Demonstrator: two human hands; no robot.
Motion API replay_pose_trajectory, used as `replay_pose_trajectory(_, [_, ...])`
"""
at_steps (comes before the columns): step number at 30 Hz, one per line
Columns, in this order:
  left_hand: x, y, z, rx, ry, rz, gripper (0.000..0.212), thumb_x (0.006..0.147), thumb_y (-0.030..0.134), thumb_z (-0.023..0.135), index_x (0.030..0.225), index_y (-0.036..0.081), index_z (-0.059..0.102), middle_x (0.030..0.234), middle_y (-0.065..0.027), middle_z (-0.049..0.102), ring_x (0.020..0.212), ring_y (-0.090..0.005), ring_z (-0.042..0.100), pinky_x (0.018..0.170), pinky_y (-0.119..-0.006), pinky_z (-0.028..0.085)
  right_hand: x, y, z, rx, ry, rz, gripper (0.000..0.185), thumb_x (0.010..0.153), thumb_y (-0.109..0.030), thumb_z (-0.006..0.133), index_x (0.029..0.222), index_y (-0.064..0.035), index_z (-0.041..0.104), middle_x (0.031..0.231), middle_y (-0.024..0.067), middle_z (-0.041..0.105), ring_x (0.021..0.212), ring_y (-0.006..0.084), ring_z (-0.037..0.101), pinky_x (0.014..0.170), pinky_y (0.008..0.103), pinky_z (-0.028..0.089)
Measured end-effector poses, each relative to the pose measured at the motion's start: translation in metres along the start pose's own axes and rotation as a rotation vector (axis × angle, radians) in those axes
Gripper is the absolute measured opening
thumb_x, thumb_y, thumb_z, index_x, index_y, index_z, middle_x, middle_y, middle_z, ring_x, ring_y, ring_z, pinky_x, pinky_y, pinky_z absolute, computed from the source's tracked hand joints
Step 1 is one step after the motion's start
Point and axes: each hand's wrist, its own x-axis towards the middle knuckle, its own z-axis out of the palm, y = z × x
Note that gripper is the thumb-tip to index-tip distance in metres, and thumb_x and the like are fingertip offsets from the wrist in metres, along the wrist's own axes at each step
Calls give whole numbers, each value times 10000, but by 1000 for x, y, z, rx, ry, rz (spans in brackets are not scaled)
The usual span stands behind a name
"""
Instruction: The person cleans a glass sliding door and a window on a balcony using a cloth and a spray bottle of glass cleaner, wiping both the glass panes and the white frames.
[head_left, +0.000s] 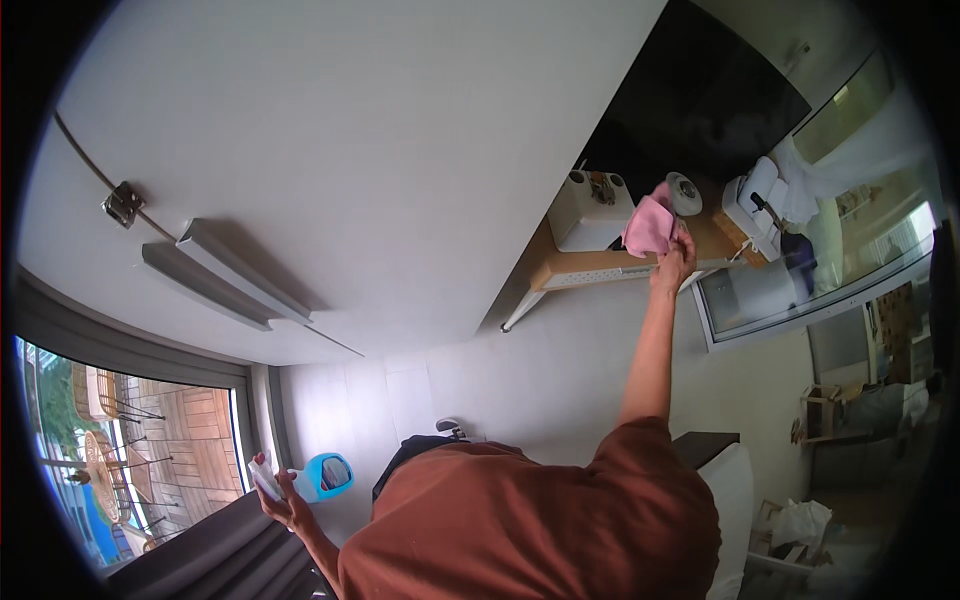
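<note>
My left hand is closed around the white trigger head of a spray bottle. The bottle's blue body hangs to the right of the hand, tilted on its side in view, and its label bears writing. At the end of my outstretched right arm, my right hand pinches a pink cloth. That cloth hangs in front of a wooden-topped console, between a white box and a round white object. Whether the cloth touches either of them, I cannot tell.
A tall white cabinet with long handles fills the upper left. Behind the console is a dark television screen. A glass door and dark curtain stand at left, a glass-fronted frame at right.
</note>
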Motion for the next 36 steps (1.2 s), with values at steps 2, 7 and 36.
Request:
replay_pose_trajectory(2, [-2,1,2,-15,11,6,427,875,64,573,1295,1,525,1245,-94,588,790,-159,581,634,-269,492,13,27,-23,-139,55,-81,156,863,40,556,984,-36,619,966,56,610,893,161,575,805,284,479])
replay_pose_trajectory(7, [-4,-12,-8,70,12,11,438,866,73,548,1296,-2,516,1238,-96,587,825,-178,589,623,-275,489,82,78,-94,-241,142,-278,163,777,98,519,865,5,620,953,79,614,844,164,580,786,268,471])
replay_pose_trajectory(36, [-7,56,24,190,-77,46,407,785,22,635,1189,3,588,1168,-155,608,1033,-272,596,896,-352,469,-113,-6,77,-510,-939,-511,153,958,-129,518,1038,-3,554,938,38,590,811,128,562,713,267,485])
